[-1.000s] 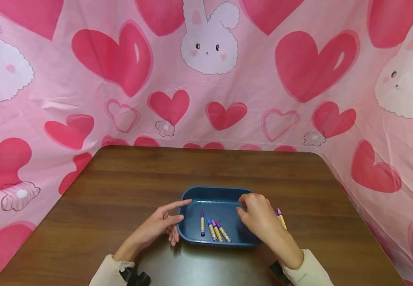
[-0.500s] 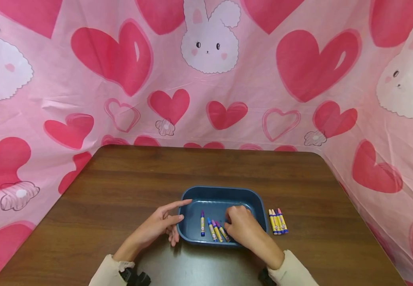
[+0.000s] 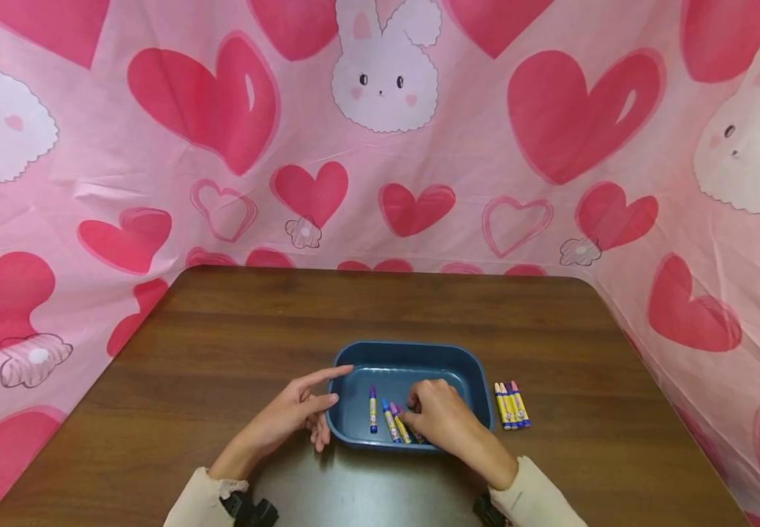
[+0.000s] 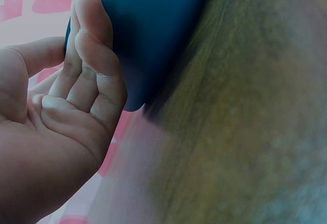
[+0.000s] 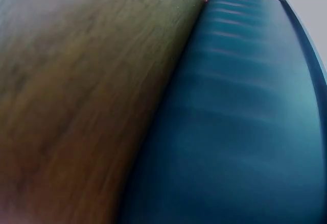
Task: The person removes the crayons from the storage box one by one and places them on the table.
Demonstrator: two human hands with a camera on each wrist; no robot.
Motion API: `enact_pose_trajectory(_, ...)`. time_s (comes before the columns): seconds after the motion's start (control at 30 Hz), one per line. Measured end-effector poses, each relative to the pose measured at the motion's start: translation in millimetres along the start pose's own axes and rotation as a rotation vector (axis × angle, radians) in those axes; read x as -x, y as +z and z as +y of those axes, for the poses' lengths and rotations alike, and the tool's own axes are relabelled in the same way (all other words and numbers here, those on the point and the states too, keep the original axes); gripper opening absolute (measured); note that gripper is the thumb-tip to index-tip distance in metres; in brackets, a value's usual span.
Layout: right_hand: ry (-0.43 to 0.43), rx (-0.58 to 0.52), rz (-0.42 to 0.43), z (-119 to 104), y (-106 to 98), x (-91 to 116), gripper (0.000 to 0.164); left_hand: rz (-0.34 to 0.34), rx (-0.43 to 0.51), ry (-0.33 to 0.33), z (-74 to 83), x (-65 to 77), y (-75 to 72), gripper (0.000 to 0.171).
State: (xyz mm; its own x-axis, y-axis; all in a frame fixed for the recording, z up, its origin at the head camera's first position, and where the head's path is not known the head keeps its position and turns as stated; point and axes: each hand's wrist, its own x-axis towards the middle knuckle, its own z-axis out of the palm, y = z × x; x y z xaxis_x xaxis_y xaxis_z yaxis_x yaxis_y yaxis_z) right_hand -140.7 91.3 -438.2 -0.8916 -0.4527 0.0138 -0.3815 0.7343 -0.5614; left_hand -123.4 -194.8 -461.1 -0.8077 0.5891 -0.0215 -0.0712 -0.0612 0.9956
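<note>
A dark blue tray (image 3: 412, 342) stands on the wooden table. My left hand (image 3: 297, 402) is at its left end, with index finger and thumb at the rim and the other fingers loosely bent. The left wrist view shows the same hand (image 4: 76, 96) against the tray wall. Inside the tray lie a purple crayon (image 3: 373, 411), a blue crayon (image 3: 390, 422) and a pink-purple crayon (image 3: 401, 425). My right hand (image 3: 442, 413) bends its fingers down over another crayon (image 3: 418, 438), mostly hidden under it; I cannot tell whether it pinches this crayon.
Several crayons (image 3: 513, 405) lie side by side on the table, just right of the tray. The table (image 3: 261, 315) runs back to a pink curtain (image 3: 222, 146) with hearts and rabbits. The tray's outer wall (image 5: 245, 112) fills much of the right wrist view.
My right hand has moved from the tray's right end leftward and down to the crayons inside, uncovering the row of crayons outside. The left hand has stayed at the rim.
</note>
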Motion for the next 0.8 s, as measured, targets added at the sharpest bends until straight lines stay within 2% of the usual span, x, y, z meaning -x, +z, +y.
enact_pose_trajectory(0.2, -0.012, 0.04, 0.023, -1.4, 2.5, 1.0, 0.016, 0.007, -0.005, -0.011, 0.2, -0.1, -0.3, 0.053)
enact_pose_trajectory(0.5, 0.093, 0.058, 0.046, -5.0, 3.3, 2.5, 0.028, 0.002, -0.003, -0.01, 0.0, -0.6, -0.9, 0.053)
enact_pose_trajectory(0.63, 0.086, 0.037, 0.047, -4.9, 2.9, 3.0, 0.026, 0.001, 0.0, -0.005, 0.1, -0.5, -0.7, 0.053)
enact_pose_trajectory(0.8, 0.053, 0.047, 0.058, -3.2, 4.1, 2.5, 0.035, 0.0, 0.003, 0.001, -0.1, -0.3, 0.6, 0.054)
